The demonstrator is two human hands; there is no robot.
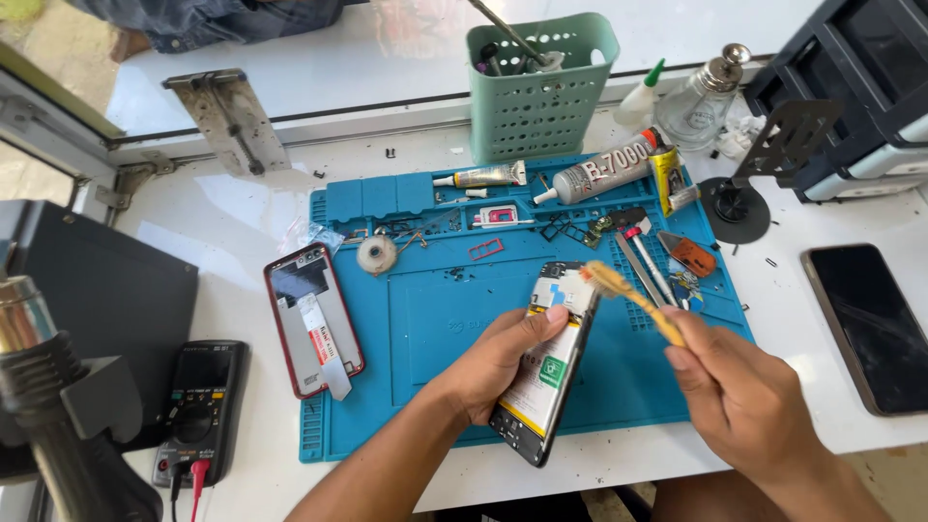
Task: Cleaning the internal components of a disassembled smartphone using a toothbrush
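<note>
Holding an opened phone (543,362) tilted over the blue repair mat (425,338), the left hand (503,362) has its fingers wrapped tight round the phone's edge, so part of the battery side is covered. Right hand (744,401) pinches a yellow brush (628,298) firmly, bristles touching the phone's top end; they're blurry, can't make out much there. A red phone back cover (314,321) lies left of the mat. Multimeter (201,406) sits near the bottom left, its leads cut off by the frame. Dark phone (865,324) lies well apart on the right, and a green basket (541,92) stands behind the mat.
</note>
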